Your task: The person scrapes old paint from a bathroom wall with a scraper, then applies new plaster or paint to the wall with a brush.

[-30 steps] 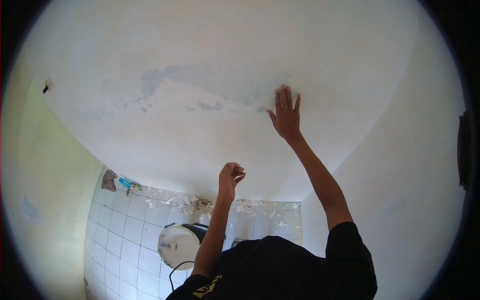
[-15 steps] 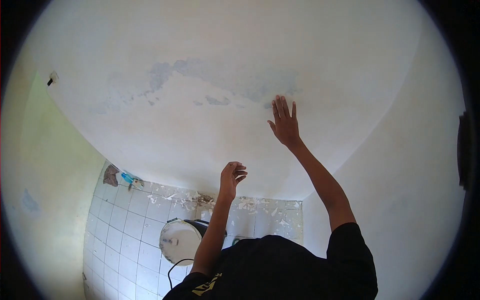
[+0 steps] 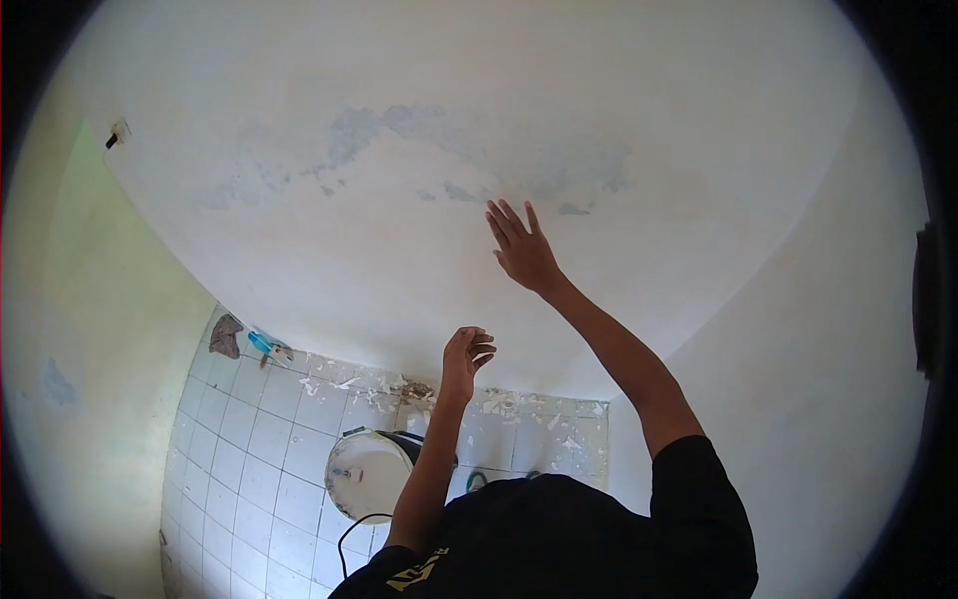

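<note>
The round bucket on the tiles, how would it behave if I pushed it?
The bucket would probably feel heavy, since pale material shows inside its rim, though its depth is unclear. It seems upright on flat tiles, so a gentle low push would likely slide it rather than roll it.

Soft, dim daylight - faint shadows | fisheye curve - black corners | slightly soft detail

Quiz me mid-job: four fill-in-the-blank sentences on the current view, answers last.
The right hand has its palm facing the ____.
The left hand has its fingers loosely ____.
The floor is covered with pale square ____.
The shirt is ____ with yellow marking.

Missing words: wall; curled; tiles; black.
</note>
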The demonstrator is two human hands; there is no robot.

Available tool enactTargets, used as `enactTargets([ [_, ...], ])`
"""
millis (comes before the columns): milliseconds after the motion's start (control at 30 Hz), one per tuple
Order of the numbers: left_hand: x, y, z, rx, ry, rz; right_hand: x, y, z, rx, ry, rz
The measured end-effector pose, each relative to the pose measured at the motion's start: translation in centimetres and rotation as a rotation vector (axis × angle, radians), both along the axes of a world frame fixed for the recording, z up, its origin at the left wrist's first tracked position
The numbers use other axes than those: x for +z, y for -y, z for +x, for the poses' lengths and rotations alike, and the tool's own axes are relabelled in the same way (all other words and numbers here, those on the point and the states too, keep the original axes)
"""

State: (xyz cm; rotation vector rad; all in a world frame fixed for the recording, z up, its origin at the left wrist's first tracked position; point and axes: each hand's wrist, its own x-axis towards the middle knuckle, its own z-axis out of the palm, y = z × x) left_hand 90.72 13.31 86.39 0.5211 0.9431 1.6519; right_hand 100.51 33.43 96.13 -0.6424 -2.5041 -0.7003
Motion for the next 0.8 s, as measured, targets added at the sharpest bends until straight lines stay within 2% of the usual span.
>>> enactTargets([
  [233, -0.5, 1.1, -2.6, 0.008, 0.004, -0.004, -1.5, -1.1, -3.2, -0.064, 0.105, 0.115],
  [300, -0.7, 1.3, -3.3, 0.028, 0.021, 0.0, -1.6, -0.5, -3.6, -0.092, 0.085, -0.029],
  [433, -2.0, 2.4, -5.0, 0.023, 0.002, -0.023, -1.3, 2.5, -4.4, -0.099, 0.045, -0.032],
  [533, -2.0, 3.1, -5.0, 0.025, -0.048, 0.01, -4.7, 7.9, -5.6, -0.025, -0.283, -0.482],
  [633, -3.2, 2.9, -3.6, 0.095, -0.004, -0.011, -12.1, 15.1, -6.7, 0.102, -0.547, -1.017],
  [700, -8.7, 3.2, -3.6, 0.12, -0.926, 0.121, -15.0, 19.9, -7.4, 0.144, -0.841, -1.451],
  [733, -9.0, 2.9, -4.0, 0.113, -0.931, 0.124, -15.1, 21.5, -7.0, 0.142, -0.852, -1.449],
  [800, -9.7, 3.4, -3.6, 0.095, -0.807, 0.094, -14.1, 25.3, -5.5, -0.047, -1.009, -1.615],
])
